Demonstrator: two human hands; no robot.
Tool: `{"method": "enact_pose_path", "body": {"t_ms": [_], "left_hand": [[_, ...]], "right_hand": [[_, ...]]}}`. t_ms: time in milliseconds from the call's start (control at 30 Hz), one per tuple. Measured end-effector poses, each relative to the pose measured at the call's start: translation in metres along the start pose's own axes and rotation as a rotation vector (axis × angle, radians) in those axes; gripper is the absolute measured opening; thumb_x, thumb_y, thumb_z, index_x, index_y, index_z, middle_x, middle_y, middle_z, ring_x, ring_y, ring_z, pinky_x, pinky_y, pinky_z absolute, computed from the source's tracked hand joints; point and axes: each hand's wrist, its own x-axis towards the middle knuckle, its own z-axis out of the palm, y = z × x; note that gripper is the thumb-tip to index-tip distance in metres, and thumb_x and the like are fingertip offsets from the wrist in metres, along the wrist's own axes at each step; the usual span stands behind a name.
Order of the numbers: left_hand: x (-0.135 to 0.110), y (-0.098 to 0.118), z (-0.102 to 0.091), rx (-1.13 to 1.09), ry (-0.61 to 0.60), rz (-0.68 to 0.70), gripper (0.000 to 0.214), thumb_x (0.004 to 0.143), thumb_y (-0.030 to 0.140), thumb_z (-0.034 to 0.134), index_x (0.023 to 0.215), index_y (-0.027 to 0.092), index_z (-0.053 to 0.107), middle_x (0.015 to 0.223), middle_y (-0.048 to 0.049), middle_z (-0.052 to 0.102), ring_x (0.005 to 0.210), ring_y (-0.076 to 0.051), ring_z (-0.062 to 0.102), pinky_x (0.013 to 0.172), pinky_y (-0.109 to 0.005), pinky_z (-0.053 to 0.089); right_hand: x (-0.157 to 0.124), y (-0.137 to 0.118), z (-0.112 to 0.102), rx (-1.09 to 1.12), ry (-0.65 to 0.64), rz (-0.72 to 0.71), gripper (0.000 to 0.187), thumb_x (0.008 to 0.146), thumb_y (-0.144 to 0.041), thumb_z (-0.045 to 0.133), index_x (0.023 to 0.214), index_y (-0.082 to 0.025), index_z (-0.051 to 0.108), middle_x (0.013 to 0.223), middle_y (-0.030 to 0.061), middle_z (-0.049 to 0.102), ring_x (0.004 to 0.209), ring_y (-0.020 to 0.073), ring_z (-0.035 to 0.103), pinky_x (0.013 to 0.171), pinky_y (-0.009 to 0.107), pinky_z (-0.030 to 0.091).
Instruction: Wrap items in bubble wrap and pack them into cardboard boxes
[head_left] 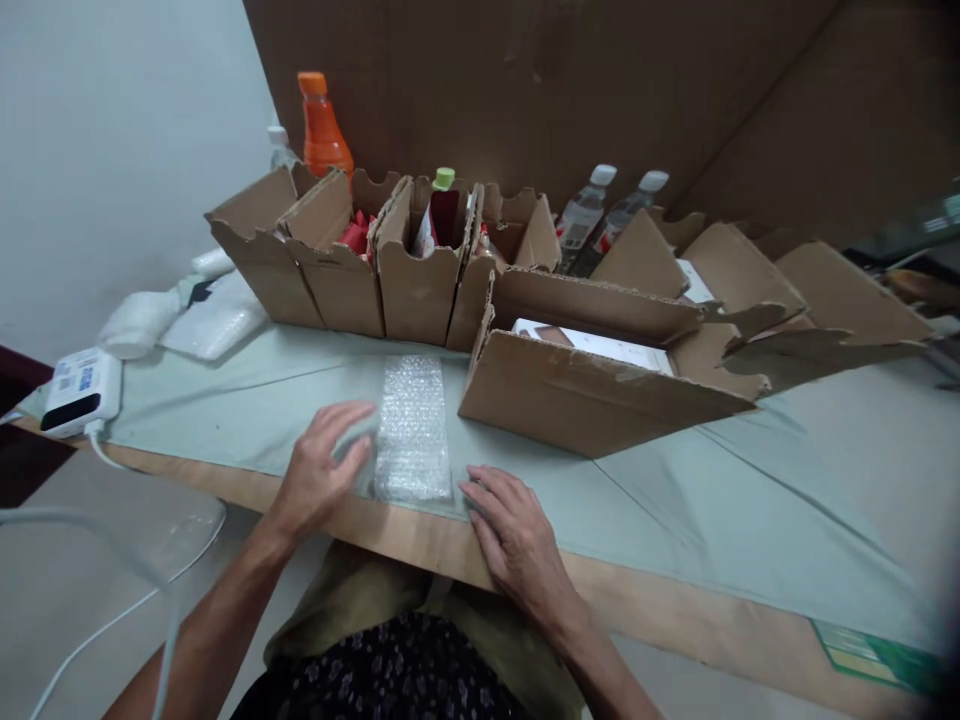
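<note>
A clear strip of bubble wrap lies flat on the pale green cloth near the table's front edge. My left hand rests just left of the strip, fingers spread, fingertips touching its left edge. Flat on the cloth at the strip's lower right corner lies my right hand, fingers stretched out. Neither hand holds anything.
Several open cardboard boxes stand behind: a large one with a white flat item inside, smaller ones holding bottles and red packets. An orange bottle and clear bottles stand at the back. A white device with cable sits far left.
</note>
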Motion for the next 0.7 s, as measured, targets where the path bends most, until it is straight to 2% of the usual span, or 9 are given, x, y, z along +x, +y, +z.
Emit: {"method": "enact_pose_path", "body": {"t_ms": [67,167,233,300,367,433,500,567,700], "left_hand": [[-0.026,0.000,-0.002,0.025,-0.122,0.098,0.030,0.085,0.023,0.068,0.114,0.029,0.076,0.122,-0.0070,0.073,0.125,-0.032,0.060,0.110,-0.050,0.046],[-0.046,-0.006,0.003,0.093,-0.249,0.165,0.048,0.083,0.019,0.069,0.130,0.030,0.068,0.137,-0.0074,0.067,0.136,-0.033,0.052,0.114,-0.053,0.042],[-0.049,-0.011,0.008,0.171,-0.314,0.202,0.063,0.082,0.018,0.069,0.143,0.029,0.057,0.147,-0.0089,0.059,0.143,-0.034,0.045,0.117,-0.055,0.039],[-0.048,-0.014,0.013,0.237,-0.356,0.249,0.072,0.081,0.018,0.070,0.149,0.026,0.049,0.152,-0.0112,0.054,0.146,-0.035,0.041,0.118,-0.057,0.038],[-0.046,-0.016,0.017,0.268,-0.350,0.291,0.072,0.082,0.018,0.068,0.150,0.023,0.047,0.151,-0.0131,0.054,0.146,-0.035,0.041,0.117,-0.057,0.039],[-0.044,-0.016,0.019,0.257,-0.284,0.293,0.062,0.086,0.017,0.063,0.146,0.020,0.049,0.141,-0.0131,0.062,0.139,-0.032,0.049,0.113,-0.053,0.044],[-0.042,-0.016,0.020,0.215,-0.201,0.258,0.048,0.090,0.016,0.057,0.138,0.020,0.056,0.122,-0.0103,0.071,0.121,-0.026,0.062,0.104,-0.046,0.051],[-0.041,-0.016,0.020,0.174,-0.145,0.197,0.038,0.093,0.016,0.054,0.129,0.020,0.062,0.104,-0.0066,0.075,0.101,-0.022,0.069,0.092,-0.039,0.056],[-0.039,-0.019,0.022,0.161,-0.125,0.092,0.031,0.091,0.021,0.058,0.120,0.020,0.068,0.097,-0.0051,0.077,0.087,-0.019,0.071,0.079,-0.032,0.057]], "right_hand": [[0.010,-0.002,-0.002,-0.050,-0.055,-0.045,0.045,0.092,-0.004,0.046,0.130,-0.022,0.062,0.132,0.0133,0.068,0.123,0.0303,0.061,0.093,0.050,0.056],[0.030,-0.007,0.002,-0.129,-0.155,-0.103,0.054,0.086,0.001,0.048,0.134,-0.019,0.060,0.140,0.0167,0.062,0.128,0.0334,0.057,0.093,0.050,0.055],[0.041,-0.008,0.008,-0.131,-0.192,-0.127,0.049,0.085,0.002,0.050,0.127,-0.019,0.065,0.142,0.0174,0.061,0.129,0.0339,0.057,0.093,0.050,0.055],[0.048,-0.007,0.015,-0.059,-0.180,-0.132,0.036,0.088,-0.002,0.053,0.115,-0.019,0.070,0.138,0.0165,0.065,0.128,0.0326,0.058,0.094,0.049,0.054],[0.051,-0.006,0.019,0.067,-0.133,-0.088,0.026,0.093,-0.008,0.054,0.106,-0.020,0.072,0.130,0.0146,0.070,0.124,0.0299,0.061,0.096,0.048,0.053],[0.051,-0.006,0.018,0.203,-0.091,-0.003,0.021,0.097,-0.014,0.054,0.106,-0.021,0.072,0.124,0.0118,0.073,0.120,0.0264,0.064,0.098,0.046,0.052],[0.050,-0.008,0.015,0.323,-0.086,0.077,0.020,0.098,-0.018,0.054,0.106,-0.022,0.072,0.120,0.0089,0.075,0.115,0.0235,0.067,0.100,0.043,0.052],[0.048,-0.011,0.013,0.408,-0.096,0.152,0.019,0.099,-0.020,0.053,0.104,-0.023,0.071,0.112,0.0066,0.076,0.107,0.0217,0.070,0.095,0.039,0.054],[0.040,-0.010,0.017,0.421,-0.041,0.277,0.017,0.097,-0.023,0.057,0.108,-0.022,0.070,0.102,0.0050,0.077,0.092,0.0209,0.072,0.084,0.035,0.057]]}}
